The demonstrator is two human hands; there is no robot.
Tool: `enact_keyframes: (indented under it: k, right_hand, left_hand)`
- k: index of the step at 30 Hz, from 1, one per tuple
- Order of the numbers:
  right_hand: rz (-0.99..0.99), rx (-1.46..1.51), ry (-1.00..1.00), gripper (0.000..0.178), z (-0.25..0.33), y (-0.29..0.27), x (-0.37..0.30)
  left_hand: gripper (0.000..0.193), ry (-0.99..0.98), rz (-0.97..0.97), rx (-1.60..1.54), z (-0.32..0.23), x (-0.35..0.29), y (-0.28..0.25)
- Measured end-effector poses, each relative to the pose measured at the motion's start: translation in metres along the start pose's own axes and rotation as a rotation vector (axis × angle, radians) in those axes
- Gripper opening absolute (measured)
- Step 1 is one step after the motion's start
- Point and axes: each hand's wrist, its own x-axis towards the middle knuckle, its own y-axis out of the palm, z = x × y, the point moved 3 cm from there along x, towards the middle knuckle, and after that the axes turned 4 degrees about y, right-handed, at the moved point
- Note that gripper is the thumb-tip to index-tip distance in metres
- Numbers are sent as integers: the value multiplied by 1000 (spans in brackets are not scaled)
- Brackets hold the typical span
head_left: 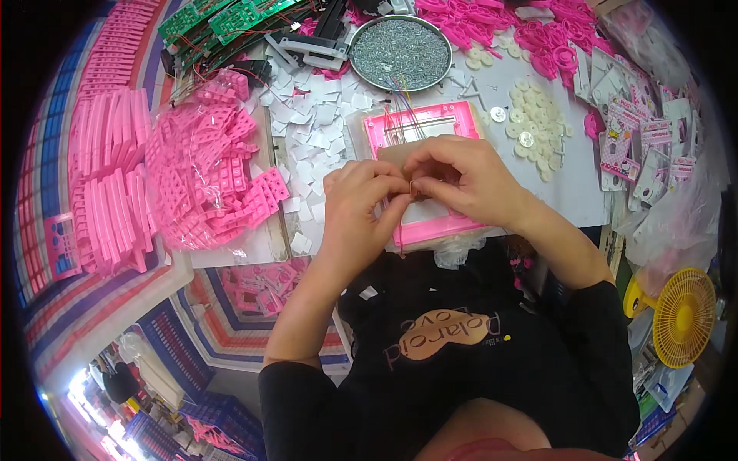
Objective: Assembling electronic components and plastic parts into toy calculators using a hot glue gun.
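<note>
In front of me lies a pink plastic casing [430, 229], a rectangular frame with a metal rod across its far part. Thin coloured wires [400, 127] rise from its far side. A brown flat piece [393, 156] shows inside, partly covered by my fingers. My left hand [360, 206] is closed in a pinch over the casing's left side. Fingertip to fingertip with it, my right hand [470, 177] pinches too, above the middle. What they hold between them is small and mostly hidden; a thin brownish bit shows there.
A round metal dish of screws [401, 52] stands behind the casing. White paper pieces [315, 115] and bagged pink parts [204, 169] lie left, with green circuit boards [246, 19] beyond. White discs [538, 127] and printed cards [623, 138] lie right, above a yellow fan [683, 317].
</note>
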Motion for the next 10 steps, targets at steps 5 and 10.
enact_keyframes:
  k: [5,10]
  right_hand:
    - [13,-17,1,19,4,2,-1]
    - [8,30,51,18,6,6,-4]
  left_hand:
    - [11,28,-1,-11,1,-3,-1]
    - [17,-10,62,4,-1,-9,-4]
